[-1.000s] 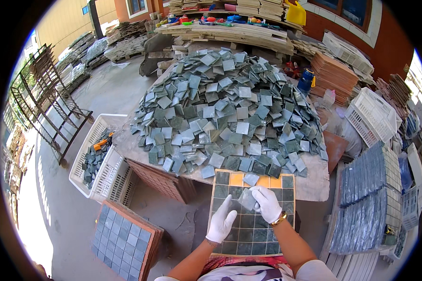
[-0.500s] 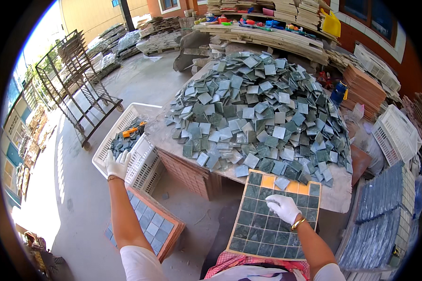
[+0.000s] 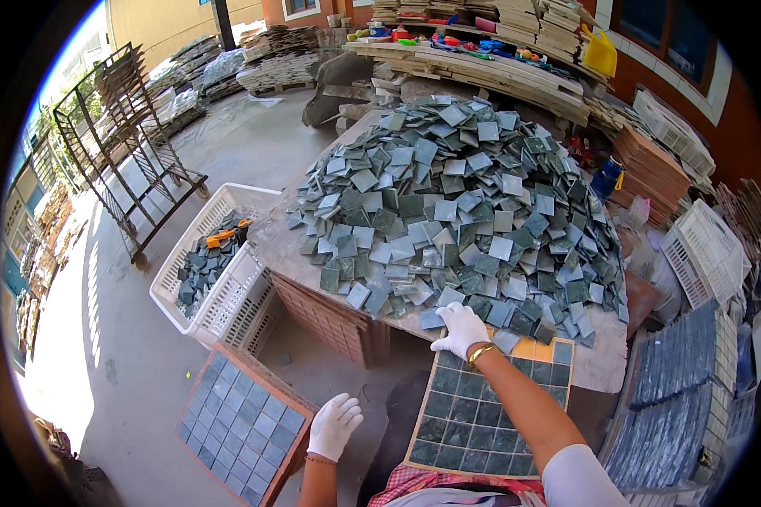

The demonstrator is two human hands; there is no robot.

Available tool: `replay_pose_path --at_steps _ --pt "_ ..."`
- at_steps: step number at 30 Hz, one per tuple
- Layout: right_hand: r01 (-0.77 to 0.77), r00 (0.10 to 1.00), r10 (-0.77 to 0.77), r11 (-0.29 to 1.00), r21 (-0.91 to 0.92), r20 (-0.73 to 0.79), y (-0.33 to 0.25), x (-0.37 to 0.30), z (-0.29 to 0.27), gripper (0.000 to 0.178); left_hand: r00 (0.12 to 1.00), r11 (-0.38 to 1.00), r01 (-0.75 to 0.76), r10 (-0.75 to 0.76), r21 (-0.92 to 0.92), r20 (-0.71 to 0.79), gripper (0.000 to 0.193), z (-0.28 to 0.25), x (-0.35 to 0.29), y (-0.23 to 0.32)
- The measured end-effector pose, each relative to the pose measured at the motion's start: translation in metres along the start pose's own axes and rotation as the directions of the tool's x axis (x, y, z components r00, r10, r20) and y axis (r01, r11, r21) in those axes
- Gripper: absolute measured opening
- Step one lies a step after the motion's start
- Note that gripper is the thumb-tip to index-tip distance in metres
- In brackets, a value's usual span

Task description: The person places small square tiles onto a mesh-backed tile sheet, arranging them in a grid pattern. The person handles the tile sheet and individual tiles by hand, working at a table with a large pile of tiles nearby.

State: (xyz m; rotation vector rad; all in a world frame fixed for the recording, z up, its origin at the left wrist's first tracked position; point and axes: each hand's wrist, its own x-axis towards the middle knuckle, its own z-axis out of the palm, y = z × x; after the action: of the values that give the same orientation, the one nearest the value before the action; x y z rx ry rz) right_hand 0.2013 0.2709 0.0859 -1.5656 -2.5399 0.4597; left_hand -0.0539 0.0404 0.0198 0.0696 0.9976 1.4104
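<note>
My right hand (image 3: 462,331), in a white glove, reaches over the top left corner of a framed board (image 3: 500,397). Its thumb and fingers are apart, beside a loose grey-green tile (image 3: 432,318) at the foot of the tile pile (image 3: 457,203). Rows of dark green square tiles fill most of the board, and orange backing (image 3: 524,349) shows in its top row. One loose tile (image 3: 506,340) overlaps that row. My left hand (image 3: 336,427), also gloved, hovers beside a stack topped by a panel of blue-grey tiles (image 3: 241,422), fingers loosely bent and holding nothing visible.
Left of the table stands a white crate (image 3: 216,308) with dark tile pieces and an orange tool (image 3: 227,237). Reddish panels (image 3: 325,317) lean under the table. A metal rack trolley (image 3: 135,160) stands far left; stacked tile sheets (image 3: 672,406) are at the right.
My left hand has come back from over the crate, down and right to beside the tiled panel. My right hand has moved from mid-board up and left to the pile's lower edge.
</note>
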Motion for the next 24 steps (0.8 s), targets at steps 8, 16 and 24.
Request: replay_pose_path --at_steps 8,16,24 --pt "0.087 0.965 -0.02 0.965 0.247 -0.261 0.03 0.019 0.015 0.023 0.998 0.995 0.043 -0.039 0.091 -0.042 0.037 0.003 -0.014 -0.038" --pt "0.029 0.993 0.025 0.894 0.448 -0.114 0.091 -0.029 -0.03 0.027 0.995 0.944 -0.1 0.093 0.313 0.038 0.029 0.062 0.003 -0.043" --pt "-0.125 0.979 0.147 0.981 0.15 -0.141 0.069 -0.049 -0.008 0.021 0.928 0.781 -0.318 0.141 0.537 0.346 0.028 0.137 0.002 -0.071"
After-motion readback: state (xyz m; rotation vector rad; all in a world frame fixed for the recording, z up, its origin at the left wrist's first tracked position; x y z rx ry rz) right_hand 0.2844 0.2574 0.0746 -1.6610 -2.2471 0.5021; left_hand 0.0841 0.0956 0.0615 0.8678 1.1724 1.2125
